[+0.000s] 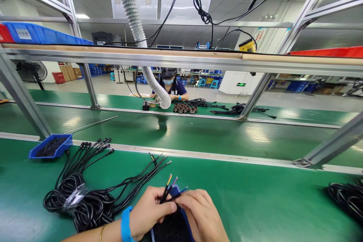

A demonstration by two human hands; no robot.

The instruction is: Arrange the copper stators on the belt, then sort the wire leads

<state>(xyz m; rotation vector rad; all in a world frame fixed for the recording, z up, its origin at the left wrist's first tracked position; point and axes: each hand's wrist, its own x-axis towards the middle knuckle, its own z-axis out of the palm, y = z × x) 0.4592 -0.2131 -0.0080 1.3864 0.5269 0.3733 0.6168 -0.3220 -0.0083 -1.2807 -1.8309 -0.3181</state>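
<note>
In the head view my left hand, with a blue wristband, is closed around several black cable ends whose thin coloured wires point up. My right hand pinches at one cable end with a blue wire tip, close beside the left fingertips. Beneath both hands is a blue bin holding small black pieces, partly hidden by the hands. To the left lies a coiled bundle of black cables wrapped with clear film, its stripped ends pointing toward the middle of the green table.
A blue tray of black pieces stands at the left by a metal post. More black cables lie at the right edge. Across the line, a person sits behind a flexible duct and metal parts.
</note>
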